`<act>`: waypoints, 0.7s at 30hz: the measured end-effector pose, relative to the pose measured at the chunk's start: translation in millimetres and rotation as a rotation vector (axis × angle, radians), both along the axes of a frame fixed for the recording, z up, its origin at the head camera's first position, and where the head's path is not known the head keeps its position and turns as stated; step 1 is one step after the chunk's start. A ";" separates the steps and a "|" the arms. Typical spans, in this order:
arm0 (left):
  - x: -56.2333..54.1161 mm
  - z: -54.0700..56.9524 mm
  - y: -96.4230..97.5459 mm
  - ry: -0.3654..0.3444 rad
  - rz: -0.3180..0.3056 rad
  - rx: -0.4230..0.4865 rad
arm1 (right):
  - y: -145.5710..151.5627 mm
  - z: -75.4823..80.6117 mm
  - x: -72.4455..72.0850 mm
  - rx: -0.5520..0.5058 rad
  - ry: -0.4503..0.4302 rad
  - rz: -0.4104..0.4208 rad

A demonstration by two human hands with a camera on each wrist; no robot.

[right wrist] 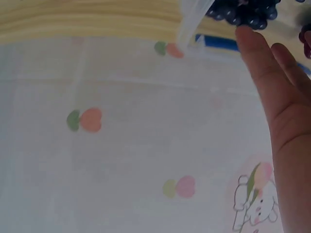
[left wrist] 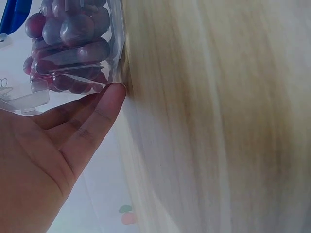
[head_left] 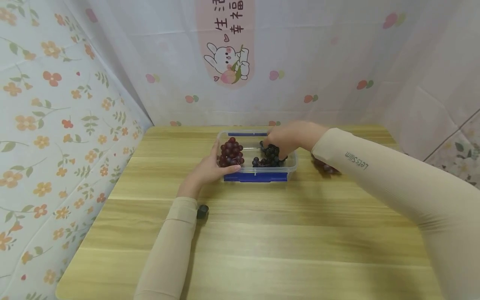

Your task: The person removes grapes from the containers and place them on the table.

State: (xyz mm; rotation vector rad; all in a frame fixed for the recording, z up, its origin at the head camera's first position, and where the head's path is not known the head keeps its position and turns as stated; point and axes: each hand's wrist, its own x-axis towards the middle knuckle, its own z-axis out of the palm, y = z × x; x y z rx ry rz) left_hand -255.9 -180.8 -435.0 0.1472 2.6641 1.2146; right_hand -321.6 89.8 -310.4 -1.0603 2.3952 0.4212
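Observation:
A clear plastic food container (head_left: pixel 249 169) with blue clips sits on the table. My left hand (head_left: pixel 204 170) holds its near left corner, thumb over the front rim and fingers along the left wall. Inside that end lies a bunch of red grapes (head_left: pixel 231 152), seen through the wall in the left wrist view. Over the right end, my right hand (head_left: pixel 288 138) reaches in from above, its fingers around a bunch of black grapes (head_left: pixel 269 156). In the right wrist view a fingertip is right at the black grapes (right wrist: pixel 250 14). Part of that bunch is hidden behind the hand.
Another bunch of dark red grapes (head_left: pixel 327 167) lies on the wooden table (head_left: pixel 262 233) right of the container, partly covered by the right sleeve (head_left: pixel 369 166). A small dark object (head_left: pixel 202 211) shows beside the left sleeve. A printed white curtain (head_left: pixel 318 50) hangs behind the table.

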 end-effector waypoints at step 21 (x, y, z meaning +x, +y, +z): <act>0.4 -1.2 1.2 0.018 0.001 0.005 | -4.3 -49.3 -12.4 -0.038 0.012 0.010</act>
